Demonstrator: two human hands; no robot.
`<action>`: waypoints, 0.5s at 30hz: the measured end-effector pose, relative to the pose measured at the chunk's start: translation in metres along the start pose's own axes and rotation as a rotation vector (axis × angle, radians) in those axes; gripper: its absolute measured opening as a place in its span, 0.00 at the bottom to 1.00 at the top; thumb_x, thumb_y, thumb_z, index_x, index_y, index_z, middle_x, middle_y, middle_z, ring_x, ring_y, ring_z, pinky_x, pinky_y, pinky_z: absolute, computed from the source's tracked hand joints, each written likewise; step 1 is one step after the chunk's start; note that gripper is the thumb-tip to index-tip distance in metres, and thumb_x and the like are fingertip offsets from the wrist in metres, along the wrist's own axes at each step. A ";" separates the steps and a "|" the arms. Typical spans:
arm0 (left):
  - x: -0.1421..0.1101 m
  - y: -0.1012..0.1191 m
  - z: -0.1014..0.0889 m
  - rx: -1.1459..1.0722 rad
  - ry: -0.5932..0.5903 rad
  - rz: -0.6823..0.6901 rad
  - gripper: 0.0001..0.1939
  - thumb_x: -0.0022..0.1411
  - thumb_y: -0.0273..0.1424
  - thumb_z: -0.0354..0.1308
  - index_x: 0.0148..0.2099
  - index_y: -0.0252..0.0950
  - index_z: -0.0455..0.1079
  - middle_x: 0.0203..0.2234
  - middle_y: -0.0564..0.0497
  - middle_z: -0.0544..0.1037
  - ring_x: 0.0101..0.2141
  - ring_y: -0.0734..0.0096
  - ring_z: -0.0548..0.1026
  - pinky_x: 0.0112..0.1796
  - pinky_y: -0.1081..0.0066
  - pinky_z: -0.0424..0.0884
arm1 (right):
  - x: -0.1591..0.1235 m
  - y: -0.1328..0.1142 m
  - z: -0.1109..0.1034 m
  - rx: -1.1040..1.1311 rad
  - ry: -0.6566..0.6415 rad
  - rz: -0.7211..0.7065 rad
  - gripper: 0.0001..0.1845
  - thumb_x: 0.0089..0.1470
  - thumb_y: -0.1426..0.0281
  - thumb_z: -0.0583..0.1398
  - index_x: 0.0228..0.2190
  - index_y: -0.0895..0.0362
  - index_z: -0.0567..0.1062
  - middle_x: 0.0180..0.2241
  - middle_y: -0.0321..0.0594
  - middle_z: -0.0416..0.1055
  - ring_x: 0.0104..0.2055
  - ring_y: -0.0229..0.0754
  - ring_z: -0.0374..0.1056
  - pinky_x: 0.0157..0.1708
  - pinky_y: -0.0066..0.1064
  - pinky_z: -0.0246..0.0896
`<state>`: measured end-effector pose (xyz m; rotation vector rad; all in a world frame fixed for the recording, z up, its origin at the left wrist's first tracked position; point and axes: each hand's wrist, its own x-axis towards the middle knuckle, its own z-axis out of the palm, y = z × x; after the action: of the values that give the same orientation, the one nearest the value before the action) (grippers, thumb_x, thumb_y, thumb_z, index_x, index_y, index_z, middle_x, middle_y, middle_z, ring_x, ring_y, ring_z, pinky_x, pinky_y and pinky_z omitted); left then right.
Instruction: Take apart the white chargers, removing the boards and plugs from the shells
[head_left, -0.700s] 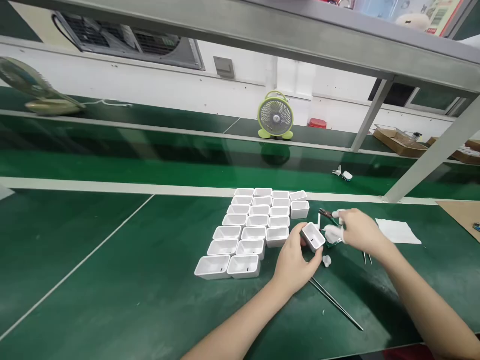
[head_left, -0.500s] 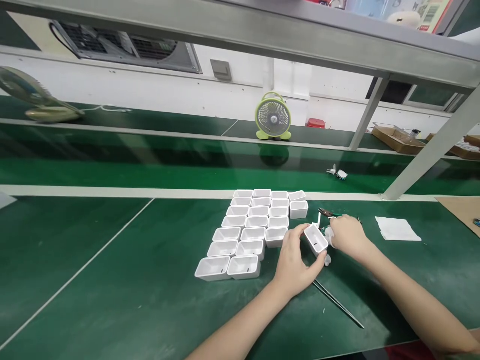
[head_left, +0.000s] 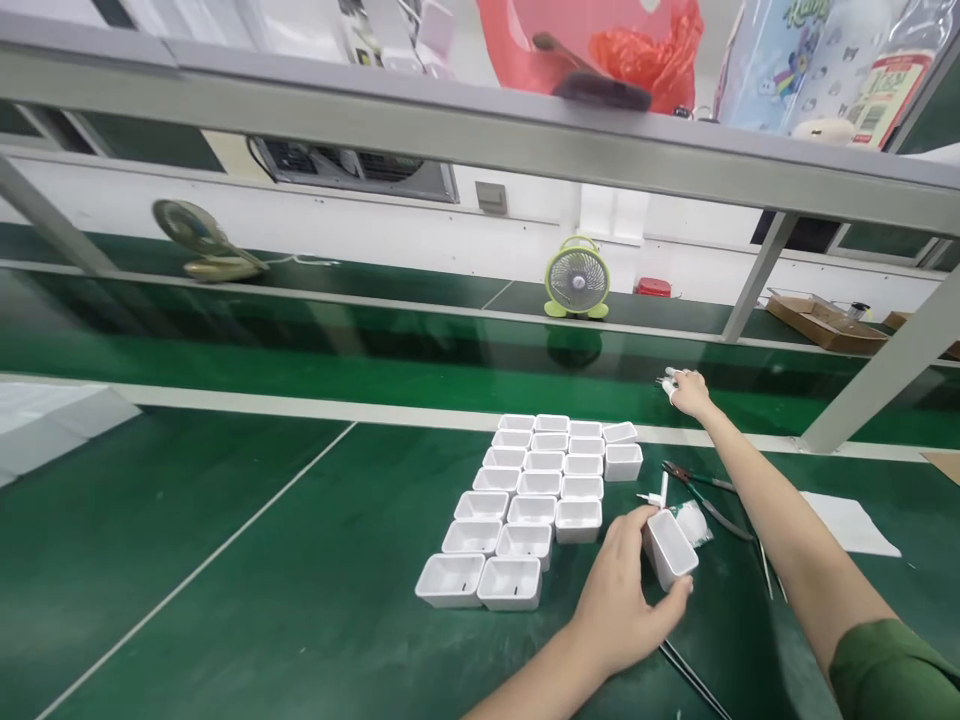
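My left hand grips a small white plastic box by its two ends, tilted with its open top toward me. Farther off, my right hand is stretched over the green belt. Its fingers, with white on their tips, close around a small white part with metal prongs. Beside the held box lie a thin white stick-shaped piece and a clear bag with white contents. Rows of similar white boxes stand left of my left hand, some with a dark slot in the bottom.
Green-handled pliers, metal tweezers and a white sheet lie on the green table. A metal post rises at the right, and a shelf spans overhead. Behind the belt stands a green fan.
My right hand has left the box and reached forward to the small parts on the belt. My left hand still holds the box, turned more upright. The view has shifted left and up.
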<state>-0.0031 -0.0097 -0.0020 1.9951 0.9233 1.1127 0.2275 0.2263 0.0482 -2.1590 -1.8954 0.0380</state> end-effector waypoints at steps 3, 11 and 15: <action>0.000 -0.003 0.001 -0.030 0.004 -0.010 0.33 0.54 0.29 0.61 0.60 0.38 0.54 0.51 0.39 0.70 0.50 0.52 0.72 0.50 0.52 0.73 | 0.021 -0.016 0.008 0.099 0.008 0.052 0.18 0.62 0.64 0.60 0.52 0.57 0.70 0.53 0.46 0.68 0.50 0.48 0.69 0.48 0.47 0.69; 0.002 0.010 -0.004 -0.167 -0.099 -0.172 0.32 0.55 0.36 0.61 0.61 0.38 0.57 0.52 0.37 0.70 0.50 0.48 0.72 0.50 0.49 0.72 | 0.004 0.011 -0.034 0.411 -0.077 0.022 0.19 0.62 0.63 0.60 0.51 0.58 0.70 0.52 0.45 0.69 0.49 0.49 0.70 0.47 0.45 0.70; 0.002 0.015 -0.005 -0.151 -0.078 -0.149 0.29 0.57 0.34 0.60 0.59 0.38 0.57 0.52 0.38 0.70 0.51 0.51 0.71 0.51 0.51 0.71 | -0.029 0.041 -0.073 0.506 -0.239 0.003 0.18 0.62 0.63 0.59 0.50 0.59 0.71 0.50 0.46 0.70 0.47 0.46 0.71 0.45 0.44 0.70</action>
<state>-0.0025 -0.0149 0.0129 1.8042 0.9035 0.9850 0.2776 0.1802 0.1054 -1.8679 -1.7538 0.7236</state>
